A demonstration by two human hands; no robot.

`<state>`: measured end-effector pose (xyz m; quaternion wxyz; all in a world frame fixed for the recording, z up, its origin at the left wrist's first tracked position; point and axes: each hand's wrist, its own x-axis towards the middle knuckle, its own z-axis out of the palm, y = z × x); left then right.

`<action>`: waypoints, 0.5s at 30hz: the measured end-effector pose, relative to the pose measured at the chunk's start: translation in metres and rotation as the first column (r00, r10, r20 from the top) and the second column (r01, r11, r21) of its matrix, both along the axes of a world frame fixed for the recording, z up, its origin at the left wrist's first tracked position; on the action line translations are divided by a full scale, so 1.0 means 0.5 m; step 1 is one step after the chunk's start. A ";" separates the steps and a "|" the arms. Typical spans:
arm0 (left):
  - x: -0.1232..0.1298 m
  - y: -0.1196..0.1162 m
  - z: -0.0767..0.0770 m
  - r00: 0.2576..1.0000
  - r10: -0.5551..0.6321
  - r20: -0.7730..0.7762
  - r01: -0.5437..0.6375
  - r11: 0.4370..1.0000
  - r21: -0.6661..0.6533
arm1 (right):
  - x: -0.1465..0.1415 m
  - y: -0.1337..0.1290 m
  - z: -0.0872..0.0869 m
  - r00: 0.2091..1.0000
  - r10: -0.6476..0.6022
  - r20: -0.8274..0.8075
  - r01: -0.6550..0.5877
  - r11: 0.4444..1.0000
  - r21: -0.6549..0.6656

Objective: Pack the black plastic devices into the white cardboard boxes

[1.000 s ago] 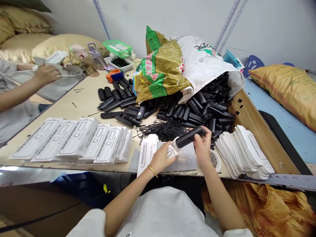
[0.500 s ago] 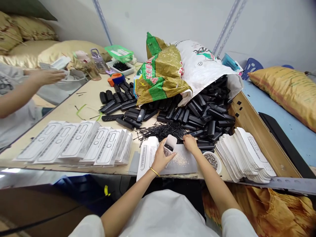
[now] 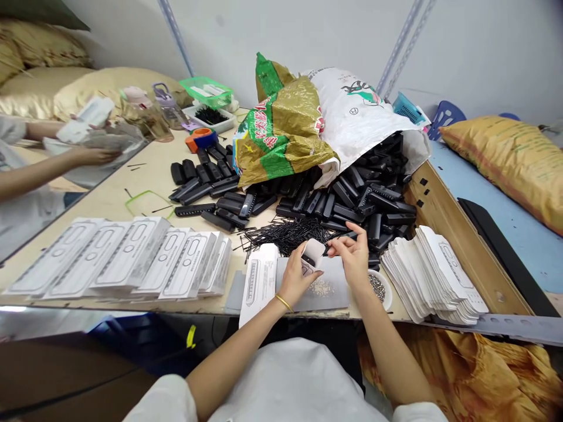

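Observation:
My left hand (image 3: 295, 279) is wrapped round a small white carton (image 3: 315, 248), tilted with its open end up and a dark item partly visible inside. At the carton's mouth is my right hand (image 3: 352, 255), thumb and index finger pinched together, other fingers raised. What the pinch holds, if anything, is too small to make out. Just beyond both hands lies a heap of thin black sticks (image 3: 285, 235). Small pale pieces (image 3: 322, 288) are scattered on a grey sheet (image 3: 303, 300) below. To the right of them is a white bowl (image 3: 387, 298) of small metal parts.
Printed white cartons (image 3: 118, 258) line the front left, and flat ones (image 3: 433, 275) are stacked at right. Black plastic cases (image 3: 352, 199) spill from a white sack (image 3: 352, 129) beside a gold-green bag (image 3: 285, 135). A co-worker's hands (image 3: 94, 156) handle a carton and grey bag at far left.
My right hand has moved from the black sticks up to the carton's mouth, its index finger side now pinching there. My left hand keeps the carton. The co-worker's hand has lowered.

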<state>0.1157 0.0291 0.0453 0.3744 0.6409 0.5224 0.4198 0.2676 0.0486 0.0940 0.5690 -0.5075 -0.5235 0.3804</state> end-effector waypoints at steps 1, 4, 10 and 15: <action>0.001 -0.002 0.000 1.000 -0.005 0.013 0.005 1.000 -0.001 | -0.014 -0.016 0.006 0.999 0.009 0.048 -0.010 1.000 0.025; 0.000 -0.007 0.000 0.998 0.013 0.058 -0.013 1.000 -0.001 | -0.036 -0.049 0.003 0.952 0.035 0.306 -0.065 0.994 0.088; -0.005 -0.023 -0.008 0.997 -0.022 0.069 0.022 1.000 0.005 | -0.066 -0.033 -0.056 0.993 0.024 0.114 -0.021 0.999 -0.036; -0.012 -0.027 -0.006 0.986 -0.048 0.162 0.056 0.998 -0.041 | -0.120 -0.047 -0.078 0.982 -0.040 0.185 0.034 0.999 0.034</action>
